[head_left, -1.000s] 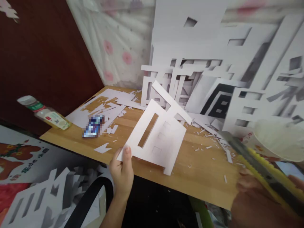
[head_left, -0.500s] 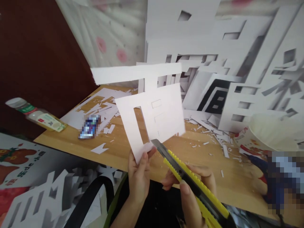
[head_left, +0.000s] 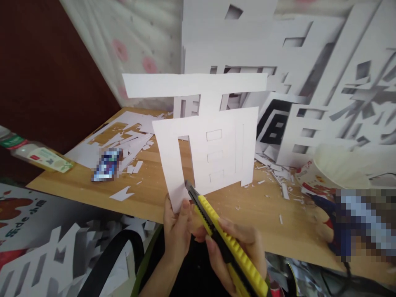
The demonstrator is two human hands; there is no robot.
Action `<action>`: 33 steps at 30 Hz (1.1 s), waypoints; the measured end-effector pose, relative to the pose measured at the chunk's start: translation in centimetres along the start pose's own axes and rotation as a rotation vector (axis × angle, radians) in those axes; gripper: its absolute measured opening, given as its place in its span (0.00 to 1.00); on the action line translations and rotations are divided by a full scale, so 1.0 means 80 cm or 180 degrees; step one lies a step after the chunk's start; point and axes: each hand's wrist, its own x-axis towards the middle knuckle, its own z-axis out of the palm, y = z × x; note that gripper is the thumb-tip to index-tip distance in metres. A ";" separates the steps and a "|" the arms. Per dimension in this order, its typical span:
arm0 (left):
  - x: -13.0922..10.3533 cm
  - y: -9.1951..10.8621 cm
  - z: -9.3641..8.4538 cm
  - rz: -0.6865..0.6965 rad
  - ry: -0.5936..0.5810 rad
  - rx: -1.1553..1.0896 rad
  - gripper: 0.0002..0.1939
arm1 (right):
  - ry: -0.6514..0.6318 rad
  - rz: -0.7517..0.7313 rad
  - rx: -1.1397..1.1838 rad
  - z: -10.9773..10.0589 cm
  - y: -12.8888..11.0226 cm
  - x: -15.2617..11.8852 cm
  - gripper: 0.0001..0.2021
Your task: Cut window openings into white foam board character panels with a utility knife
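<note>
My left hand (head_left: 177, 225) grips the lower left corner of a white foam board character (head_left: 222, 123), thumb in front. The board stands tilted upright above the table, with a tall slot cut through its left side. Three small rectangles and a narrow strip are outlined on its face. In my right hand (head_left: 238, 247) is a yellow utility knife (head_left: 222, 243), its blade out and pointing up to the left. The blade tip is at the lower end of the slot, though whether it touches the board I cannot tell.
White cut boards (head_left: 229, 37) lean at the back. Scraps lie on the wooden table (head_left: 148, 202). A phone (head_left: 107, 165) and a bottle (head_left: 40, 154) are on the left; a paper bucket (head_left: 334, 169) and a dark blue tool (head_left: 335, 231) are on the right.
The board has turned to face me more squarely, showing its right side with the outlined strip. My right hand and the knife have shifted left, bringing the blade to the slot's lower end.
</note>
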 end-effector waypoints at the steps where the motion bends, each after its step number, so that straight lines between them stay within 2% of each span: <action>1: 0.000 0.001 0.000 0.0028 0.0009 0.0089 0.34 | -0.0026 -0.0104 -0.0088 0.001 0.001 0.003 0.24; 5: -0.002 0.003 0.000 0.0240 -0.0031 0.0322 0.33 | -0.0102 -0.0559 -0.0323 0.001 -0.001 0.017 0.23; 12: -0.003 0.007 -0.001 0.0367 0.0022 0.0489 0.27 | -0.0029 -0.0774 -0.0767 0.004 -0.005 0.015 0.18; 15: -0.005 0.010 0.000 0.0448 0.0069 0.0648 0.26 | -0.0233 -0.0728 -0.0973 0.003 -0.008 0.014 0.15; 18: -0.007 0.013 0.003 0.0540 0.0125 0.0599 0.23 | -0.0607 -0.0799 -0.1022 -0.001 -0.015 0.016 0.15; 23: -0.010 0.016 0.001 0.0487 -0.0066 0.0378 0.24 | -0.1161 -0.0904 -0.1414 -0.009 -0.023 0.020 0.06; 28: -0.004 0.010 -0.004 0.0637 0.0041 0.0387 0.25 | -0.1455 -0.1355 -0.1588 -0.019 -0.033 0.034 0.08; 33: 0.004 0.007 -0.008 0.0555 0.0109 0.0621 0.25 | -0.1545 -0.1635 -0.2104 -0.020 -0.047 0.051 0.09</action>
